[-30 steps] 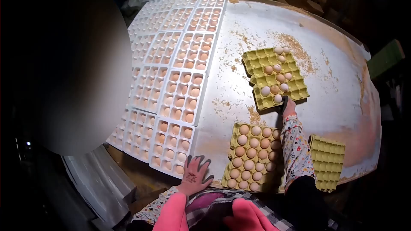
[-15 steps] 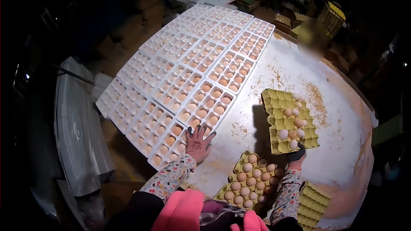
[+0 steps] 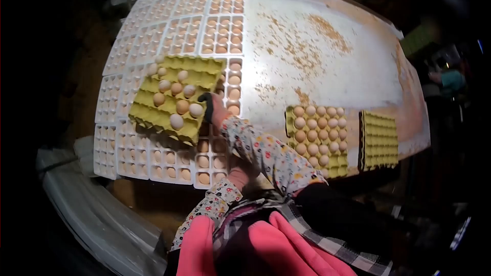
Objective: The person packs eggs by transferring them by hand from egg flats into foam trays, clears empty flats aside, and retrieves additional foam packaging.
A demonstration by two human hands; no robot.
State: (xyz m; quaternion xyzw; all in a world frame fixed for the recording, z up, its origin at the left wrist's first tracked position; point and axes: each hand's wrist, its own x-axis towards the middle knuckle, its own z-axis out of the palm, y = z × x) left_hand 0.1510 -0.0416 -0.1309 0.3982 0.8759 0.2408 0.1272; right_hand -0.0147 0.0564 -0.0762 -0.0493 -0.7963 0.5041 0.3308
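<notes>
My right hand (image 3: 216, 110), in a pink and dark glove, grips the right edge of a yellow egg tray (image 3: 146, 103). Several pale and brown eggs lie on that tray, and it is held tilted above the white egg trays (image 3: 244, 89). Near the front edge of the white trays is my left hand (image 3: 241, 171), below my right forearm; its fingers are mostly hidden. The white trays are filled with brownish eggs (image 3: 203, 162).
A yellow tray holding several eggs (image 3: 341, 166) rests at the table's front, right of my forearm. Beside it lies a stack of yellow trays (image 3: 379, 140). Brown debris (image 3: 327, 30) is scattered on the table (image 3: 368, 71). Clear plastic wrap (image 3: 92, 209) hangs at lower left. A person (image 3: 451, 79) is at far right.
My right hand has carried the yellow tray leftward from the bare table surface to above the white trays. My left hand is now partly hidden under the right forearm. The view has shifted.
</notes>
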